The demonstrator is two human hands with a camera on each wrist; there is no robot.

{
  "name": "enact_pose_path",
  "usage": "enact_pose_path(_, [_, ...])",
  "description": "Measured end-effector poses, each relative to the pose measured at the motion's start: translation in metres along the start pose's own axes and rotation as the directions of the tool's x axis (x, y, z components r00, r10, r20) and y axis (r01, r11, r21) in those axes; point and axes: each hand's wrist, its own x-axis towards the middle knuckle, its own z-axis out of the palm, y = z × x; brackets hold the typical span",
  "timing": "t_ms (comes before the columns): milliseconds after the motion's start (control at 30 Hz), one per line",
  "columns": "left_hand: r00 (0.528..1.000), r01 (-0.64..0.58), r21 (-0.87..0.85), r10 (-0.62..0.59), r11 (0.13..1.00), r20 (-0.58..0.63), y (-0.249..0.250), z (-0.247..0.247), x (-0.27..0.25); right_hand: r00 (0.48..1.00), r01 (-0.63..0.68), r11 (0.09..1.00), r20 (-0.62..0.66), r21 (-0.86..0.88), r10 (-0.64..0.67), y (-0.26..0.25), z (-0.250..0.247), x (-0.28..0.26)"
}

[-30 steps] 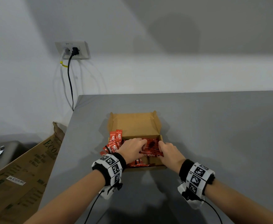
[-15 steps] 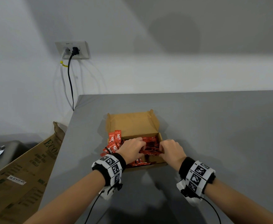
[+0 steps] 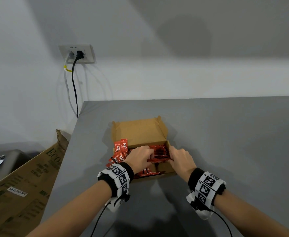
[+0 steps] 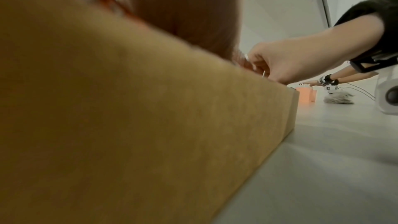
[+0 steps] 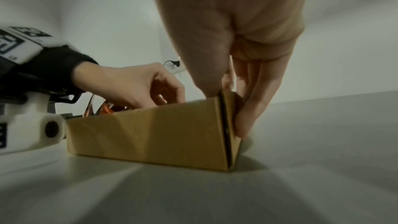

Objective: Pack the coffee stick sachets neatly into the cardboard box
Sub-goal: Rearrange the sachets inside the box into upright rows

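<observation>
An open cardboard box (image 3: pixel 138 132) sits on the grey table, its lid flap folded back. Red coffee stick sachets (image 3: pixel 159 152) lie across its inside. Several more sachets (image 3: pixel 121 148) stick up and spill over the left wall. My left hand (image 3: pixel 140 158) is inside the box, fingers curled round the sachet bundle; the right wrist view shows it (image 5: pixel 133 84) reaching down behind the front wall (image 5: pixel 150 134). My right hand (image 3: pixel 179 158) pinches the box's near right corner, thumb on top and fingers (image 5: pixel 249 108) down the outer wall. The box bottom is hidden.
A large brown carton (image 3: pixel 20 185) leans beside the table's left edge. A wall socket (image 3: pixel 77 53) with two cables hangs behind. The grey table (image 3: pixel 234 142) extends far to the right. In the left wrist view another person's hands work far off by an orange object (image 4: pixel 305 94).
My right hand has left the sachets and moved right onto the box's corner wall. The box has turned slightly. My left hand stays on the sachets.
</observation>
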Motion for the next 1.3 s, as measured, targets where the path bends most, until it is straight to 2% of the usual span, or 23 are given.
enact_pose_path(233, [0.999,-0.015,0.072,0.017,0.997,-0.033,-0.001,-0.002,-0.005,0.998,0.011,1.000,0.069,-0.028,-0.009,-0.004,0.003,-0.004])
enact_pose_path(600, [0.999,-0.012,0.045,0.014,0.999,-0.033,0.001,-0.003,-0.008,0.994,0.023,0.994,0.105,-0.111,-0.011,-0.001,-0.002,0.000])
enact_pose_path(967, [0.999,0.030,0.004,-0.030,1.000,-0.012,0.003,-0.006,-0.007,0.986,-0.008,0.998,0.164,-0.068,0.019,-0.001,-0.008,0.006])
enact_pose_path(1300, [0.999,0.027,-0.012,-0.027,1.000,-0.027,0.006,-0.007,-0.007,0.994,0.060,0.992,0.102,-0.112,-0.049,-0.005,-0.008,0.002])
